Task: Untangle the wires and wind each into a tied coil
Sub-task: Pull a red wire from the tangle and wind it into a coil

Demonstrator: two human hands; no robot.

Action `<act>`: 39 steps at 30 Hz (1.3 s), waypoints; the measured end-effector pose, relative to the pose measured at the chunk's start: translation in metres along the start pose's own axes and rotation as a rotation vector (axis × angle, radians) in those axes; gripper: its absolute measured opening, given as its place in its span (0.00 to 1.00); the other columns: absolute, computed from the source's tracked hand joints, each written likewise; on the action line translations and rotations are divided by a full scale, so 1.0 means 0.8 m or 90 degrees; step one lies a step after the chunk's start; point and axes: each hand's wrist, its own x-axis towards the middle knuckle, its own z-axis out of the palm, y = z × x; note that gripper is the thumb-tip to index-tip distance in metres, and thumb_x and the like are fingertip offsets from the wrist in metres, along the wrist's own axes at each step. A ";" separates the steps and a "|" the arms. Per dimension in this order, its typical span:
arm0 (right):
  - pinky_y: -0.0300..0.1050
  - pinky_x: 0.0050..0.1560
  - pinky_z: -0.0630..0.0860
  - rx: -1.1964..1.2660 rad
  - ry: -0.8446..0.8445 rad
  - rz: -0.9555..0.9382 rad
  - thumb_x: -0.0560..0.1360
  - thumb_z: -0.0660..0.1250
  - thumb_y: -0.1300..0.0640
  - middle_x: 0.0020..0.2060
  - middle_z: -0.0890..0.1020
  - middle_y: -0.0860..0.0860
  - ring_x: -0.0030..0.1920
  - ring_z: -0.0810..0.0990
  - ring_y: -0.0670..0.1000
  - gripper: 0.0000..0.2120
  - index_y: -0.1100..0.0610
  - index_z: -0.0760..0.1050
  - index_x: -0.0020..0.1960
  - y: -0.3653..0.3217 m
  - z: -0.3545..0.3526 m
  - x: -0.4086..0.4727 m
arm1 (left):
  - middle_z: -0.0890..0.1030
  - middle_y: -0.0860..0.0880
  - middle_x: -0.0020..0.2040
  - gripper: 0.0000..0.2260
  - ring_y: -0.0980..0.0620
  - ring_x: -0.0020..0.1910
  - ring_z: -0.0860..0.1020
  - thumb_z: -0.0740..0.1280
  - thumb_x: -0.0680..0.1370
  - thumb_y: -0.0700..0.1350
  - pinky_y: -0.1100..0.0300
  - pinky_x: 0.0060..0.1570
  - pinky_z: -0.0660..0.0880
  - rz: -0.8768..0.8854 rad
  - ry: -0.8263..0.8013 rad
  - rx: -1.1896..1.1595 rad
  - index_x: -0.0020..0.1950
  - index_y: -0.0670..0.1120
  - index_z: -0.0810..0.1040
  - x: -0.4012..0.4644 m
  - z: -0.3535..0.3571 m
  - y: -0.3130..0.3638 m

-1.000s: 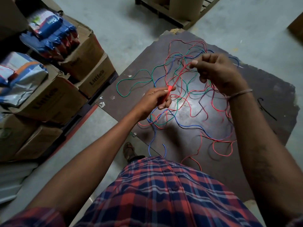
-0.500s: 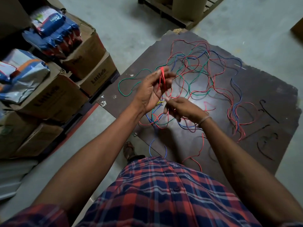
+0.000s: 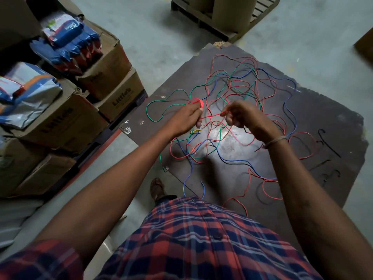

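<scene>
A tangle of red, green and blue wires (image 3: 238,85) lies spread over a dark brown board (image 3: 323,122). My left hand (image 3: 186,119) holds a small coil of red wire (image 3: 196,102) wound at its fingertips. The same red wire (image 3: 212,116) runs taut from that coil to my right hand (image 3: 240,116), which pinches it between thumb and fingers. Both hands hover above the near middle of the tangle. A short yellow piece (image 3: 195,131) lies just below my left hand. Several black wire bits (image 3: 329,146) rest at the board's right side.
Cardboard boxes (image 3: 84,110) stacked with blue and white packets (image 3: 66,37) stand to the left. A wooden pallet (image 3: 218,27) carrying a large cardboard roll sits at the far top. Grey concrete floor (image 3: 161,33) surrounds the board. My sandalled foot (image 3: 157,188) shows at the board's near edge.
My right hand rose from low over the tangle and moved right, drawing the red wire taut. My left hand has turned, with more red wire wound at its fingertips.
</scene>
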 end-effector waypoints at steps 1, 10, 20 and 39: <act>0.45 0.30 0.55 0.075 0.015 0.019 0.72 0.58 0.47 0.31 0.77 0.56 0.27 0.65 0.49 0.22 0.64 0.76 0.51 0.000 -0.002 0.005 | 0.77 0.53 0.30 0.16 0.53 0.30 0.74 0.56 0.84 0.49 0.52 0.41 0.73 0.002 -0.013 -0.023 0.39 0.44 0.71 -0.003 -0.003 0.002; 0.37 0.25 0.53 0.291 0.123 0.016 0.72 0.63 0.57 0.30 0.72 0.53 0.25 0.60 0.46 0.05 0.53 0.67 0.46 -0.005 -0.003 0.026 | 0.65 0.48 0.30 0.23 0.55 0.28 0.61 0.61 0.85 0.53 0.56 0.31 0.61 0.049 -0.068 0.048 0.37 0.38 0.68 -0.028 -0.015 -0.003; 0.41 0.45 0.75 -0.200 -0.021 -0.073 0.79 0.72 0.60 0.34 0.82 0.51 0.36 0.79 0.43 0.08 0.61 0.80 0.42 0.004 0.020 0.037 | 0.76 0.35 0.32 0.25 0.41 0.29 0.70 0.60 0.82 0.56 0.49 0.32 0.68 -0.145 0.149 0.076 0.34 0.38 0.72 -0.024 -0.009 -0.045; 0.39 0.27 0.53 0.041 0.098 -0.058 0.83 0.65 0.56 0.23 0.66 0.45 0.24 0.58 0.44 0.10 0.59 0.80 0.46 0.000 0.020 0.036 | 0.69 0.52 0.25 0.19 0.57 0.24 0.64 0.61 0.86 0.49 0.60 0.27 0.60 -0.177 0.026 -0.242 0.55 0.35 0.83 -0.050 -0.013 -0.059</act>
